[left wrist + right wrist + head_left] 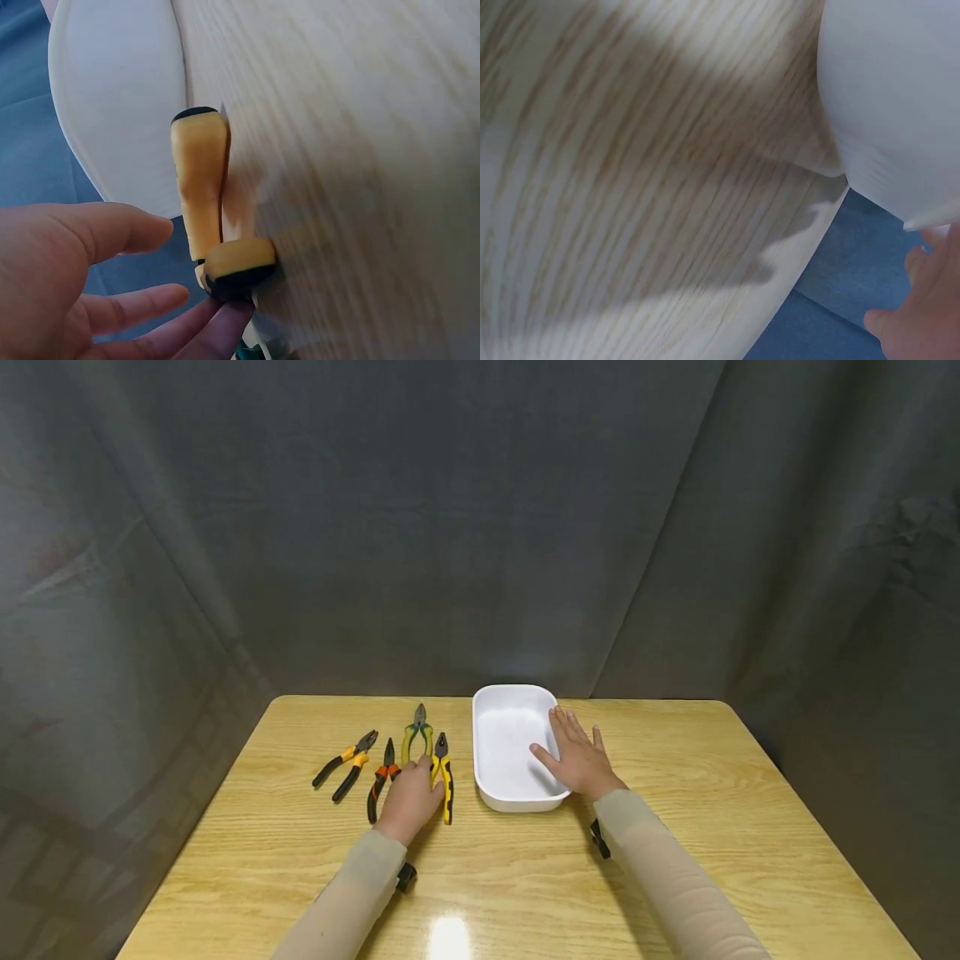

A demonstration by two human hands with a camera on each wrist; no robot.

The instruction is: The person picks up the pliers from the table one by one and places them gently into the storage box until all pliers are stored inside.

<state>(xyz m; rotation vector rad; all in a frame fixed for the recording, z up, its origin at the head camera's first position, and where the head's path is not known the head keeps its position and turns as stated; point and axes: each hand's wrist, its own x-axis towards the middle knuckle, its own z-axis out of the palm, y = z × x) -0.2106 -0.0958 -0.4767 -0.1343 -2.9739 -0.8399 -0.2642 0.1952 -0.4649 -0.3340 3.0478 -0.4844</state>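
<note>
My left hand (pixel 411 797) is over the yellow-and-black pliers (pixel 447 793), just left of a white tray (pixel 517 804). In the left wrist view the thumb stands apart from the fingers, and the fingertips touch one pliers handle (pixel 240 262); the other handle (pixel 199 161) lies free between hand and tray. Green-handled pliers (pixel 408 745) lie just beyond that hand, and red-and-black pliers (pixel 375 795) beside it, partly covered. My right hand (pixel 581 760) rests on the tray's right rim, fingers spread and straight.
Black-and-orange pliers (pixel 350 777) lie spread at the far left of the group. The wooden table (pixel 712 777) ends at a grey curtain (pixel 420 527) behind, with more curtain along both sides. The tray stands near the table's back edge.
</note>
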